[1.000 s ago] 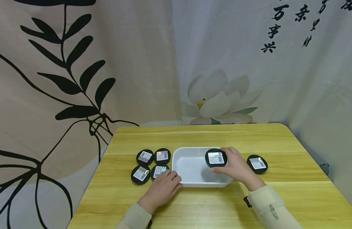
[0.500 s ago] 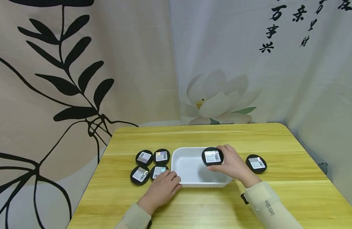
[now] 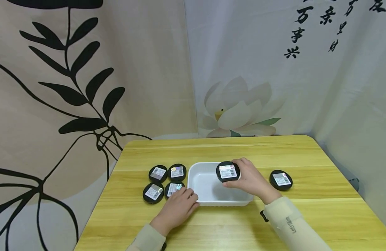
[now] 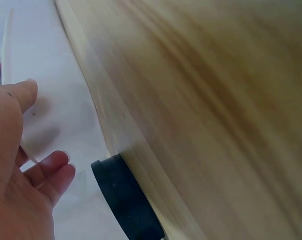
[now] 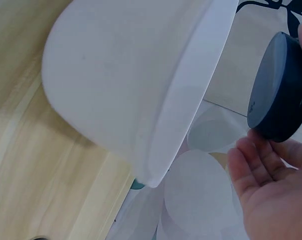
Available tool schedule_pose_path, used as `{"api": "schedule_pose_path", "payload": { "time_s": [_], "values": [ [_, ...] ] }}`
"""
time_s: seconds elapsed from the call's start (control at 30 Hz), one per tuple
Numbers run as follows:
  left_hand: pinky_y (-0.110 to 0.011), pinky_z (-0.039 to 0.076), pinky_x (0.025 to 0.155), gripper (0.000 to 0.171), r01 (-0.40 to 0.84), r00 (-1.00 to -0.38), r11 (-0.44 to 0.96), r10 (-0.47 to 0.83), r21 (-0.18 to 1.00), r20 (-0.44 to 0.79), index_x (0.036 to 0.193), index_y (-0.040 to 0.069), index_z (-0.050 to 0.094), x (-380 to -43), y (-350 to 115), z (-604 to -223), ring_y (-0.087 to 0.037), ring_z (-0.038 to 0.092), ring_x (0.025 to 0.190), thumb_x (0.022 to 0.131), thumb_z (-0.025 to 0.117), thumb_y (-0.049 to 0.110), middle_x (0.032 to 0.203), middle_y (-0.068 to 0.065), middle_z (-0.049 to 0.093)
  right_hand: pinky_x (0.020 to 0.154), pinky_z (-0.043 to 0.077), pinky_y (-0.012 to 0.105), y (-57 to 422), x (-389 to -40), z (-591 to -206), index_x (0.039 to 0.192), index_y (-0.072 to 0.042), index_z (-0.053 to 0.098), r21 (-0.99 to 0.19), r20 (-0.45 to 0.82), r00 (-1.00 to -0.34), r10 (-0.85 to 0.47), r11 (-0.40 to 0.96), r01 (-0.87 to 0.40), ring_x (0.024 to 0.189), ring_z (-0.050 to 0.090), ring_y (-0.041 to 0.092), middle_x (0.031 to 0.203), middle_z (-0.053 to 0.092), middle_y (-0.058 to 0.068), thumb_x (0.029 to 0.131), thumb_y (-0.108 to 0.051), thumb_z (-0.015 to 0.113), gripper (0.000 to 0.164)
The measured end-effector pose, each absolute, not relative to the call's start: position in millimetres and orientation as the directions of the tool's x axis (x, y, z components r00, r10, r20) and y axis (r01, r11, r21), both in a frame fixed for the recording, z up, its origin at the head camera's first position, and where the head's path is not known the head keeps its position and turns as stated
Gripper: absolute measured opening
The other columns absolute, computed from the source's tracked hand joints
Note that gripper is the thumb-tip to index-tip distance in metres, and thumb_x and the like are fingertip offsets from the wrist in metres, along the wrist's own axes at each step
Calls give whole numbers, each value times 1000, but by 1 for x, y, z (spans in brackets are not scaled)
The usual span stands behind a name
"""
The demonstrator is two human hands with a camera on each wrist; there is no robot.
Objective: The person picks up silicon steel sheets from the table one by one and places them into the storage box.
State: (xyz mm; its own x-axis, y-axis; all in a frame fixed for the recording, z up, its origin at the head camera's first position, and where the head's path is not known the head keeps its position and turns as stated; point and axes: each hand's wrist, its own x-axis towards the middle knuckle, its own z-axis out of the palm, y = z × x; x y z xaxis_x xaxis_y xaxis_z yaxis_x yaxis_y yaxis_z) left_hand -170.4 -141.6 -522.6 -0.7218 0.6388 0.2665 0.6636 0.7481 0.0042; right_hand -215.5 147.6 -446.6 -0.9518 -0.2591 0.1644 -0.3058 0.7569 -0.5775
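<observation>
My right hand grips a flat round black container by its edge, thumb on the near side and fingers on the far side. It is held over the white plastic tray, its white label facing my head camera. In the right wrist view, the dark container appears side-on, above the tray's rim. My left hand holds the tray's near left corner, fingers bent at the rim. In the left wrist view, thumb and fingertips lie against the tray's wall.
Several matching black containers lie label up left of the tray, one partly behind my left hand. Another black container lies to the right, beyond my right wrist. A printed curtain hangs behind the wooden table.
My right hand has moved slightly left over the tray with the black container. The left hand stays at the tray's corner.
</observation>
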Motion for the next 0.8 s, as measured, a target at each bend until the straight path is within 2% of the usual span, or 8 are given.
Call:
{"api": "schedule_pose_path", "payload": {
  "time_s": [0.3, 0.6, 0.8],
  "values": [
    [-31, 40, 79, 17, 656, -729, 755, 633, 3, 260, 95, 24, 54, -170, -141, -522, -13, 40, 86, 94, 47, 40, 92, 8, 46, 82, 43, 39, 141, -221, -444, 122, -6, 51, -527, 173, -943, -286, 781, -334, 97, 47, 18, 109, 50, 2, 51, -69, 73, 98],
    [-31, 40, 80, 18, 659, -726, 752, 634, 4, 267, 94, 25, 54, -170, -141, -523, -13, 41, 87, 94, 46, 41, 93, 9, 47, 82, 43, 38, 135, -225, -445, 122, -6, 52, -550, 158, -937, -311, 760, -345, 95, 48, 18, 108, 50, 1, 53, -56, 81, 90],
    [-31, 40, 80, 18, 657, -729, 754, 633, 5, 261, 95, 25, 54, -170, -141, -524, -13, 40, 87, 94, 45, 42, 93, 9, 46, 80, 42, 36, 131, -227, -443, 123, -7, 51, -553, 148, -932, -330, 754, -355, 92, 47, 15, 105, 49, -3, 53, -57, 81, 90]
  ]
}}
